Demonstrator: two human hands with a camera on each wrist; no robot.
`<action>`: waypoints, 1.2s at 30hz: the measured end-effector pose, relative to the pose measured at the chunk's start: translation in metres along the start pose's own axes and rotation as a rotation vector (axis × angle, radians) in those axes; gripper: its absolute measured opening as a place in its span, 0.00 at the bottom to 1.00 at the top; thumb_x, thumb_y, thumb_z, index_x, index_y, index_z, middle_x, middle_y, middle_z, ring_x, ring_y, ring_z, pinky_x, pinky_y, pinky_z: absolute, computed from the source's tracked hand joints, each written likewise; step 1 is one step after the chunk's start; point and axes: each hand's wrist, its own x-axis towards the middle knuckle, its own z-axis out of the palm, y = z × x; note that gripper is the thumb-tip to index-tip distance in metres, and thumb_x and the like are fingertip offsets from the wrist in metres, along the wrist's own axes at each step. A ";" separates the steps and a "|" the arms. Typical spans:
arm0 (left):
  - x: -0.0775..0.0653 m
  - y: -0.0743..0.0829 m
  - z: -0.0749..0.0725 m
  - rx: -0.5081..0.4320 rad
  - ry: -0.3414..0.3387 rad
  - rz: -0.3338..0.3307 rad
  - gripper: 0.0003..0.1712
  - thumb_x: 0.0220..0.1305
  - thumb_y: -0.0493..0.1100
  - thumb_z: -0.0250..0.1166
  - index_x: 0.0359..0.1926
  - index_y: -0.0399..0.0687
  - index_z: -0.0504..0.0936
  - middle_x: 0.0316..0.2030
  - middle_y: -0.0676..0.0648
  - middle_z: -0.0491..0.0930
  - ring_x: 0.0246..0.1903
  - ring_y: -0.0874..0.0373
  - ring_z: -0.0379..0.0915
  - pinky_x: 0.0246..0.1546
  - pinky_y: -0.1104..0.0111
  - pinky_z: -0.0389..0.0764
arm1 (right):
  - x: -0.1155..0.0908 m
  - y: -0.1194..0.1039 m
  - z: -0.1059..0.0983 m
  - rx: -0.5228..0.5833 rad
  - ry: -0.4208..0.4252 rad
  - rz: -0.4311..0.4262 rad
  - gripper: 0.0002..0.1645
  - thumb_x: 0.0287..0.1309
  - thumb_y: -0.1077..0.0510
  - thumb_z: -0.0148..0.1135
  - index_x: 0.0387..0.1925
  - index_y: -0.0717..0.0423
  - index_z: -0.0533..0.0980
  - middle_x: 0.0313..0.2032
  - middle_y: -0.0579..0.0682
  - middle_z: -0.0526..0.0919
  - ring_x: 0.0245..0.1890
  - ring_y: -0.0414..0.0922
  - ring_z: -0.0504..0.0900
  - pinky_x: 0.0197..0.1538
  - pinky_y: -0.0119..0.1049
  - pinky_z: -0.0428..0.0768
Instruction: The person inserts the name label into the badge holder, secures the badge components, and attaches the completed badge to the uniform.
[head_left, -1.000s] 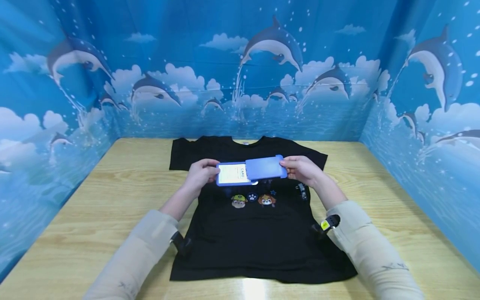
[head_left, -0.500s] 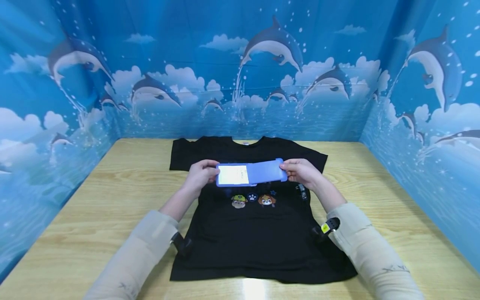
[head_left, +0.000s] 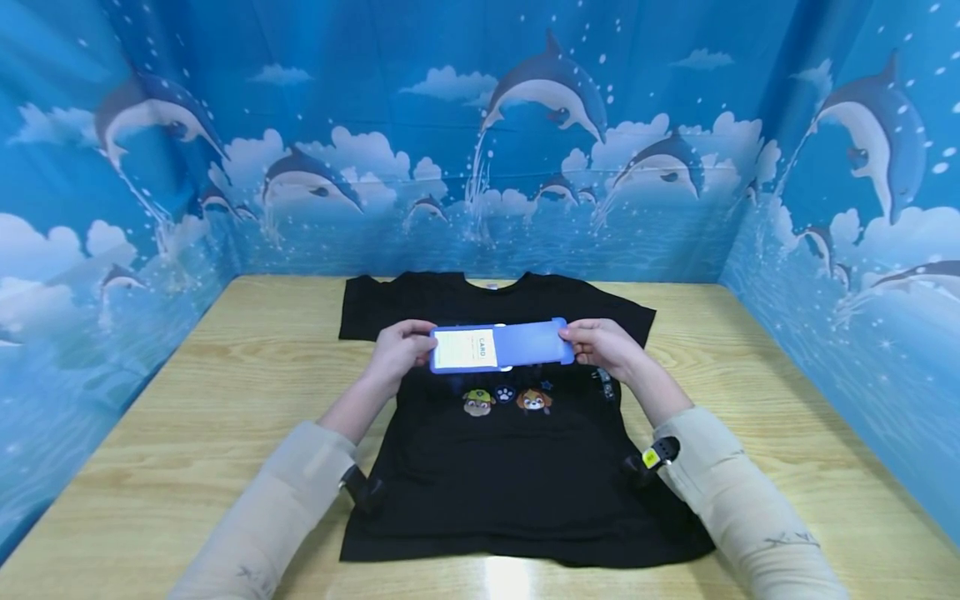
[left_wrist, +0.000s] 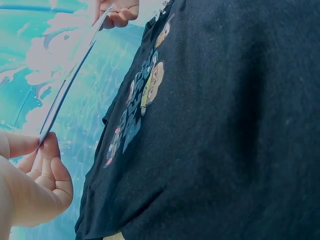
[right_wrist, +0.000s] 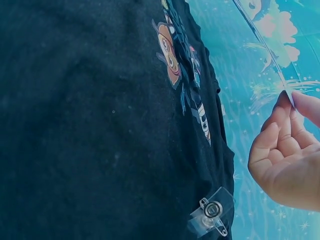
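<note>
A blue badge holder point(head_left: 527, 343) is held out level above the black T-shirt point(head_left: 517, 475). Its left half shows a white card insert point(head_left: 461, 348) printed "CARD"; the right half is a plain blue cover, slid out sideways. The left hand point(head_left: 400, 350) pinches the holder's left end between thumb and fingers. At the opposite end, the right hand point(head_left: 602, 343) pinches the cover's outer edge. Both wrist views show the holder edge-on as a thin strip, with the left hand point(left_wrist: 37, 182) and right hand point(right_wrist: 287, 150) gripping its ends.
On the T-shirt's right side lies a clear badge clip with a safety pin point(right_wrist: 212, 212). Cartoon dog prints point(head_left: 506, 402) mark the shirt's chest. A wooden table point(head_left: 247, 392) lies beneath, and a dolphin-printed curtain point(head_left: 450, 225) stands around its back and sides.
The right hand has lowered slightly, bringing the tilted blue cover down nearly in line with the card half. The left hand has barely moved.
</note>
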 end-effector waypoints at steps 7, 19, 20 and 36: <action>0.001 -0.002 0.000 -0.011 0.001 0.012 0.17 0.60 0.33 0.58 0.51 0.36 0.76 0.41 0.38 0.79 0.28 0.58 0.73 0.34 0.66 0.74 | 0.000 0.000 -0.001 -0.010 0.013 0.002 0.06 0.62 0.60 0.55 0.29 0.54 0.76 0.23 0.46 0.76 0.23 0.39 0.74 0.33 0.32 0.73; 0.000 0.000 0.001 -0.012 0.010 0.003 0.17 0.60 0.33 0.58 0.52 0.38 0.76 0.42 0.39 0.78 0.30 0.57 0.72 0.34 0.66 0.74 | 0.000 0.001 0.001 0.006 0.017 0.022 0.05 0.62 0.59 0.57 0.30 0.54 0.75 0.22 0.46 0.76 0.23 0.39 0.74 0.32 0.31 0.74; 0.000 0.000 0.001 -0.014 0.012 0.002 0.17 0.60 0.33 0.58 0.52 0.38 0.76 0.42 0.39 0.78 0.30 0.57 0.73 0.34 0.67 0.74 | 0.000 0.001 0.001 0.003 0.023 0.024 0.05 0.61 0.59 0.57 0.31 0.55 0.76 0.22 0.46 0.76 0.23 0.39 0.74 0.33 0.31 0.74; 0.003 0.000 0.004 -0.012 0.018 -0.009 0.17 0.61 0.35 0.58 0.52 0.40 0.76 0.44 0.40 0.78 0.34 0.55 0.74 0.40 0.62 0.74 | -0.001 -0.001 -0.002 -0.050 0.069 0.059 0.07 0.58 0.56 0.61 0.25 0.49 0.80 0.22 0.45 0.76 0.25 0.41 0.73 0.29 0.29 0.72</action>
